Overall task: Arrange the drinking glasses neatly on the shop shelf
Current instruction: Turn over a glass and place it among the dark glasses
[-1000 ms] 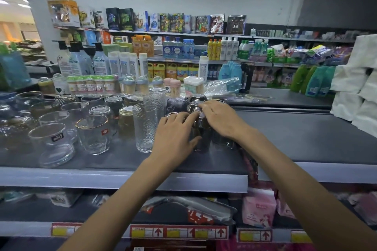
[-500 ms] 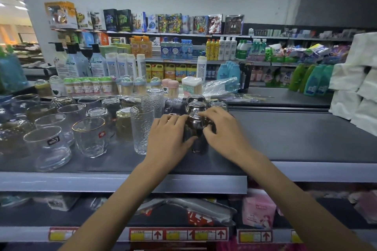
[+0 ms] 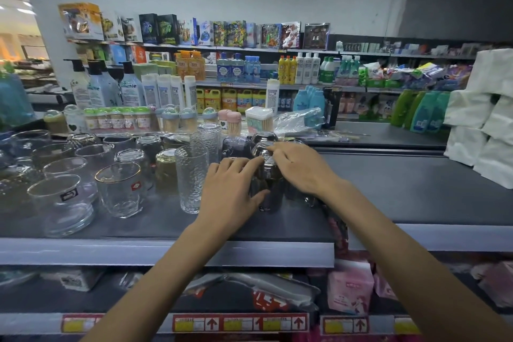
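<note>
On the grey shop shelf (image 3: 166, 251) stand several drinking glasses. A dark smoked glass (image 3: 268, 197) stands near the middle, with more dark glasses (image 3: 263, 136) behind it. My left hand (image 3: 230, 189) grips the dark glass from its left side, thumb in front. Coming in from the right, my right hand (image 3: 301, 169) has its fingers curled over the top of the same glass. A tall textured clear glass (image 3: 191, 178) stands just left of my left hand. Further left sit a gold-rimmed tumbler (image 3: 120, 189) and a wide clear glass (image 3: 62, 203).
Toothpick jars (image 3: 116, 118) and lotion bottles (image 3: 130, 86) line the back of the shelf. Stacked white tissue packs (image 3: 483, 119) stand at the right. The shelf top right of my hands is bare grey. Pink packets (image 3: 349, 289) lie on the shelf below.
My right hand has drawn back from the rear dark glasses onto the front one. My left hand has closed round that glass's left side.
</note>
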A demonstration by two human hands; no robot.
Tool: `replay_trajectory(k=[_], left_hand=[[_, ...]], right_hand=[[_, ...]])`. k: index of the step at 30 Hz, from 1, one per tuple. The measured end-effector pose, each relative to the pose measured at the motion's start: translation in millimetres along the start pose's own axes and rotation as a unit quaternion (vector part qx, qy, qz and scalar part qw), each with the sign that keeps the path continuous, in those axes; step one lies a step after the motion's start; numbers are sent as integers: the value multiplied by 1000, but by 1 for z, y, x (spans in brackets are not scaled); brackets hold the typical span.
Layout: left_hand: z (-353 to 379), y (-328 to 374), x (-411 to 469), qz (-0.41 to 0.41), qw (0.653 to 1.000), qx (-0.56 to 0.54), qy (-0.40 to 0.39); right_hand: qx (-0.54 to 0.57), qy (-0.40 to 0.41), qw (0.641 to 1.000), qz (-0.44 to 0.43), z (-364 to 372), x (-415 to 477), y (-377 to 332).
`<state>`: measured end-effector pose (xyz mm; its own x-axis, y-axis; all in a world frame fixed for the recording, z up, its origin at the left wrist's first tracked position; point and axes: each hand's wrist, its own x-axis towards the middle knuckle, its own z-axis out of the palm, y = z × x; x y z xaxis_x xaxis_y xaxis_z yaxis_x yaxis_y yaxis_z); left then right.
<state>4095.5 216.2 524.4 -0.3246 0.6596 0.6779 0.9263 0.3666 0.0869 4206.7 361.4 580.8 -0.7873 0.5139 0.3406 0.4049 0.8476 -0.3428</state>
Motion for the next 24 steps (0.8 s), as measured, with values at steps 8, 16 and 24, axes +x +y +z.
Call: replay_trajectory(k=[8, 16, 24], left_hand=[[0, 0, 0, -3, 1000, -2, -5], [2, 1, -1, -20, 1000, -10, -6], [2, 7, 1, -16, 1000, -7, -6]], right_hand=[[31, 31, 999, 1, -2, -8, 1], [40, 128, 990, -50, 19, -56, 1], [31, 131, 990, -42, 17, -61, 2]])
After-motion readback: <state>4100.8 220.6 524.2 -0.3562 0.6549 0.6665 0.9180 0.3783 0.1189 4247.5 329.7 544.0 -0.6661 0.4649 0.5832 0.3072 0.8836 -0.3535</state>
